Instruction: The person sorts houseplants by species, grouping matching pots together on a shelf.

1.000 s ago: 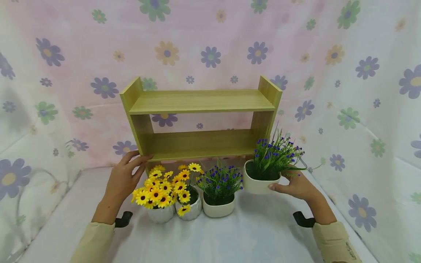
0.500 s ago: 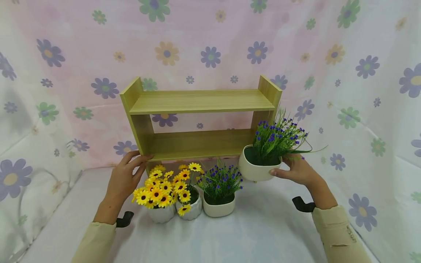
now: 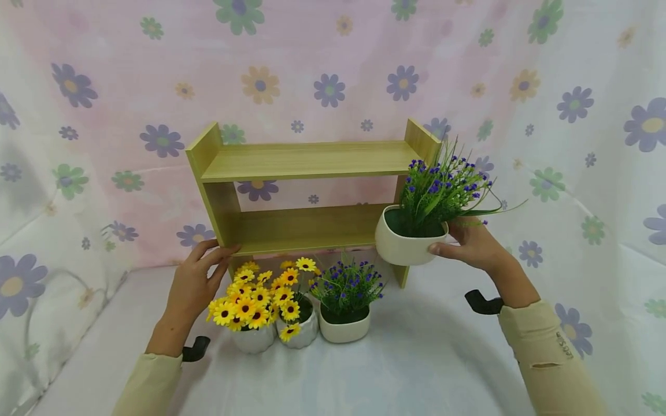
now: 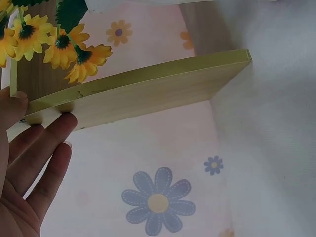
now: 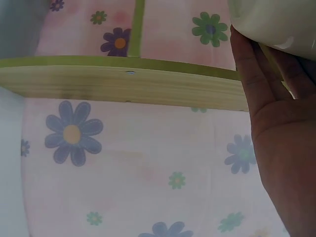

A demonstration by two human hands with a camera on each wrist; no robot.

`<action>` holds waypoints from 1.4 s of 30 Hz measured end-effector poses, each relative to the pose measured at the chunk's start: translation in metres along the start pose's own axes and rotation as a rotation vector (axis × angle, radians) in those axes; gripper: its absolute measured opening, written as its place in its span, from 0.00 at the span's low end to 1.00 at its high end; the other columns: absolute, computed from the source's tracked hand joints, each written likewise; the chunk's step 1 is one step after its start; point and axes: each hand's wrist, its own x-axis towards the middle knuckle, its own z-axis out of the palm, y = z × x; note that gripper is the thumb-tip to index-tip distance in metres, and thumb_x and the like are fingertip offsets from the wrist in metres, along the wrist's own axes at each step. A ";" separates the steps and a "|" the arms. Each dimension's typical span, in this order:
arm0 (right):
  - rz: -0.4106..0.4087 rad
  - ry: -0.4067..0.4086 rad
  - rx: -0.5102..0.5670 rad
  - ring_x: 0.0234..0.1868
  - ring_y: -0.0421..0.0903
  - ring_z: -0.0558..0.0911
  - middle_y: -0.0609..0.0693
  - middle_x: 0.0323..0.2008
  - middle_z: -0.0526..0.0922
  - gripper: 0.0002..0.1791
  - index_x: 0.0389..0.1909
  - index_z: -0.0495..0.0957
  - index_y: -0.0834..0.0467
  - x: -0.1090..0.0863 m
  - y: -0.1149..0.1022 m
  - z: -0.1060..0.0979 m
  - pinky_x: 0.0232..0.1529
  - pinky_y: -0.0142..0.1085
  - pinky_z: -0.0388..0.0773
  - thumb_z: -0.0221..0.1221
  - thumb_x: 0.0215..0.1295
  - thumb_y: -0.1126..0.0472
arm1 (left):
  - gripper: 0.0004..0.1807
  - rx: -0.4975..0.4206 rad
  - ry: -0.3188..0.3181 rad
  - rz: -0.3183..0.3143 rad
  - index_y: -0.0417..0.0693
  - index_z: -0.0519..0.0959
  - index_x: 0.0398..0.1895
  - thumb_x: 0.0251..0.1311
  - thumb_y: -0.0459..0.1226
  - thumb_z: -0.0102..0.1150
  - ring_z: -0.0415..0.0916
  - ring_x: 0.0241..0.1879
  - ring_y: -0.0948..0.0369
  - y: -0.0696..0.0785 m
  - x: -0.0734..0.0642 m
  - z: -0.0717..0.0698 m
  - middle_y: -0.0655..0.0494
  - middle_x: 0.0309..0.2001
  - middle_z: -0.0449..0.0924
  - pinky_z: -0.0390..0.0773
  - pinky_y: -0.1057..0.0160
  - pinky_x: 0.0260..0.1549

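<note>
My right hand (image 3: 476, 245) grips a cream pot of purple flowers (image 3: 411, 240) by its right side, thumb in front. This pot is in the air before the right end of the wooden shelf (image 3: 312, 231), about level with its lower board. In the right wrist view the fingers (image 5: 256, 74) lie against the pot's wall (image 5: 276, 24). At the shelf's lower left, my left hand (image 3: 195, 283) pinches the side panel. The left wrist view shows its thumb and fingers (image 4: 59, 128) on either side of the panel (image 4: 148, 86).
On the white-covered table (image 3: 406, 364), in front of the shelf, stand two white pots of yellow flowers (image 3: 255, 338) (image 3: 302, 332) and another cream pot of purple flowers (image 3: 345, 329). A flowered curtain (image 3: 328, 46) hangs behind.
My right hand has lifted the flower pot from low beside the row up to the lower board's height, slightly leftward. The left hand keeps its place on the shelf.
</note>
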 end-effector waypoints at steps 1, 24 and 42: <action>-0.002 -0.003 0.007 0.82 0.64 0.57 0.60 0.81 0.60 0.53 0.84 0.53 0.58 0.002 -0.003 -0.002 0.71 0.24 0.64 0.71 0.62 0.72 | 0.20 0.001 0.001 0.000 0.51 0.88 0.58 0.65 0.27 0.71 0.84 0.47 0.40 0.000 0.000 0.000 0.41 0.57 0.80 0.87 0.37 0.44; -0.138 0.000 0.151 0.57 0.45 0.85 0.54 0.61 0.80 0.30 0.75 0.63 0.61 0.040 -0.051 -0.026 0.57 0.30 0.84 0.57 0.76 0.64 | 0.19 0.010 0.010 -0.007 0.51 0.88 0.58 0.65 0.28 0.71 0.84 0.46 0.41 0.000 0.002 -0.002 0.41 0.56 0.80 0.87 0.37 0.43; -0.044 0.147 0.033 0.68 0.50 0.74 0.57 0.68 0.72 0.32 0.78 0.56 0.56 0.068 -0.080 -0.017 0.75 0.43 0.70 0.52 0.83 0.47 | 0.19 0.007 0.018 0.020 0.50 0.88 0.57 0.65 0.28 0.70 0.84 0.39 0.43 0.000 0.000 0.000 0.41 0.55 0.81 0.88 0.40 0.38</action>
